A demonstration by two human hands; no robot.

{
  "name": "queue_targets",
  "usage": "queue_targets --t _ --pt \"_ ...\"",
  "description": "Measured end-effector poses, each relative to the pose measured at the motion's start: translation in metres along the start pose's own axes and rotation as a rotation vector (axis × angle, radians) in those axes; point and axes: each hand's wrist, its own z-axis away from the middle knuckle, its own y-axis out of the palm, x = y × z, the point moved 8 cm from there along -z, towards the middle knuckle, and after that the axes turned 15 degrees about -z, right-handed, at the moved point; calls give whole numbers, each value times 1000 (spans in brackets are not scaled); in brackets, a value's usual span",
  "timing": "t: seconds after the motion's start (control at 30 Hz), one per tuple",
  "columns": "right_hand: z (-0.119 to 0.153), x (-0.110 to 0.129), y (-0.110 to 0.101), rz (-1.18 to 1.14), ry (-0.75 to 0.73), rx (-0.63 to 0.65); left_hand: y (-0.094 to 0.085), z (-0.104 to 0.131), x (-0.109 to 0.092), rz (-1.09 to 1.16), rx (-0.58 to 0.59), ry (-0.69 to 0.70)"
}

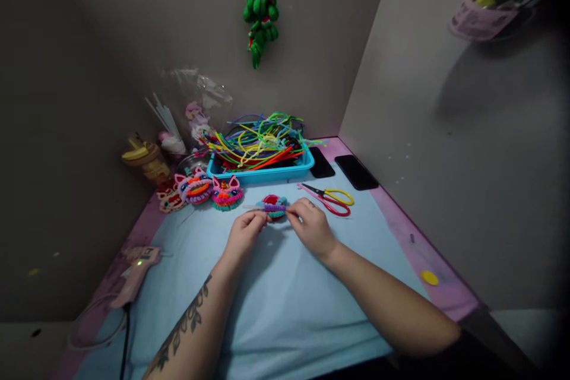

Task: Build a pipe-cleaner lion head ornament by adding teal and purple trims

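Note:
A purple fuzzy pipe cleaner (272, 208) is coiled round a thin pale stick (253, 207), which lies level between my hands just above the table. My right hand (310, 222) is closed in a pinch on the coil's right end. Under the coil's left part, my left hand (247, 227) has its thumb and fingers pressed together at the pipe cleaner; the fine detail of that grip is too small to see. Directly behind the coil sits a light-blue and red pipe-cleaner piece (272, 198), partly hidden by it.
A blue tray (262, 176) heaped with pipe cleaners stands at the back. Scissors (332, 198) and two dark phones (356, 171) (321, 162) lie right. Finished animal-head pieces (226, 193) (195, 186) sit left, beyond a corded pink glue gun (139, 273). Walls enclose the back and sides.

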Motion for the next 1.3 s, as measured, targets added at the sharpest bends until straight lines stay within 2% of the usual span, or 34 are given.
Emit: queue_targets --t 0.13,0.23,0.33,0.47,0.57,0.7,0.83,0.93,1.07,1.2,1.3 --pt "0 18 2 271 -196 22 5 0 4 128 33 -62" --pt "0 26 6 375 -273 42 6 1 8 195 45 -120" --pt "1 26 9 387 -276 64 5 0 10 197 43 -133" --pt "2 25 8 385 -277 61 0 -1 6 86 27 -31" --pt "3 31 8 381 -349 42 -4 -2 2 1 10 32" --pt "4 37 9 368 -406 31 -9 -4 4 -22 -35 9" --pt "8 37 13 295 -423 83 -12 -4 5 -84 -89 8" --pt "10 32 15 220 -377 115 -14 -5 2 -133 -118 34" --pt "9 19 19 10 -216 140 -20 -4 -5 -203 -145 106" --pt "7 4 23 -205 -7 179 -14 3 -28 -361 -70 371" --pt "7 2 27 -246 52 266 -7 11 -38 -452 -32 512"
